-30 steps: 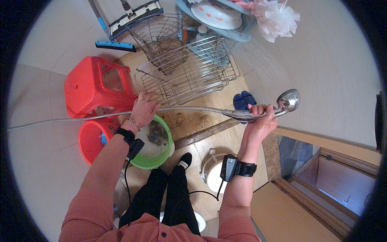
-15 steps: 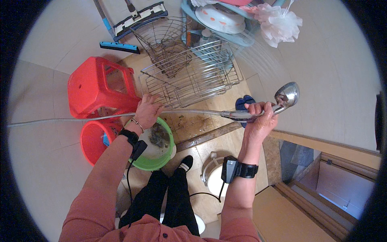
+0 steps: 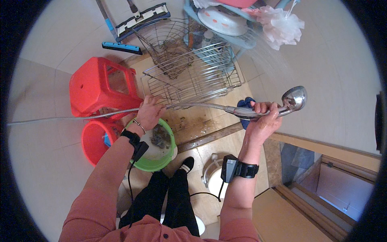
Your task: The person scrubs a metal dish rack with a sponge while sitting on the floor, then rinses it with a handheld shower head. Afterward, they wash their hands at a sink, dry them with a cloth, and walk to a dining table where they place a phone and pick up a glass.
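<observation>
My right hand (image 3: 264, 117) is wrapped round the handle of a chrome shower head (image 3: 295, 99). A fine spray runs from it toward the far wall and the blue rack. Its metal hose (image 3: 205, 105) stretches left, passing at my left hand (image 3: 150, 111). The fingers of that hand bend over the near left corner of a wire dish rack (image 3: 193, 78); the fingertips are partly hidden. Just below the left hand stands a green basin (image 3: 171, 155) holding cloudy water and a dark, soggy lump (image 3: 160, 137).
A red stool (image 3: 90, 86) and red bucket (image 3: 86, 141) stand at left. A wire basket (image 3: 163, 32) is behind the rack, beside a squeegee (image 3: 121, 47) and floor wiper (image 3: 143, 18). Blue slippers (image 3: 244, 105) lie right; a raised sill (image 3: 209, 137) crosses the wet floor.
My right hand has moved the shower head slightly to the right, and the hose has shifted up near my left hand. The left hand stays at the rack corner.
</observation>
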The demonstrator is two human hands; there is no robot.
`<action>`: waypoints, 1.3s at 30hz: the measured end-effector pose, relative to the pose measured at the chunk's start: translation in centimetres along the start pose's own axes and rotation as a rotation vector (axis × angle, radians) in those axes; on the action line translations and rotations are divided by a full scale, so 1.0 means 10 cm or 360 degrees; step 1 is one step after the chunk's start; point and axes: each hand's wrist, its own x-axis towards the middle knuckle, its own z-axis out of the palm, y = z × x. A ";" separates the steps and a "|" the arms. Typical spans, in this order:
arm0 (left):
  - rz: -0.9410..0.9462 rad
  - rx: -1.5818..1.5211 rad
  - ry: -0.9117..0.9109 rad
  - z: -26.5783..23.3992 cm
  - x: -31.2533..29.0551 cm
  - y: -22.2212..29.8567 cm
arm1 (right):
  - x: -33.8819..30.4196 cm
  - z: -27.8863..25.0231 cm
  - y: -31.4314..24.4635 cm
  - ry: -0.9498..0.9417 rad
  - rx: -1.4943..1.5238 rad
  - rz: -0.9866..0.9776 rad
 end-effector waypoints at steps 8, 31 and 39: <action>0.0012 -0.0002 -0.0010 0.00 0.00 -0.01 | 0.03 -0.13 0.06 0.0030 -0.0115 0.0117; -0.0118 -0.0004 -0.0187 0.04 0.07 0.04 | -0.44 -1.57 0.73 0.0729 -0.0423 0.0532; 0.0017 0.0151 -0.0138 0.08 0.18 -0.08 | -0.51 -1.91 0.88 0.0973 -0.0529 0.0563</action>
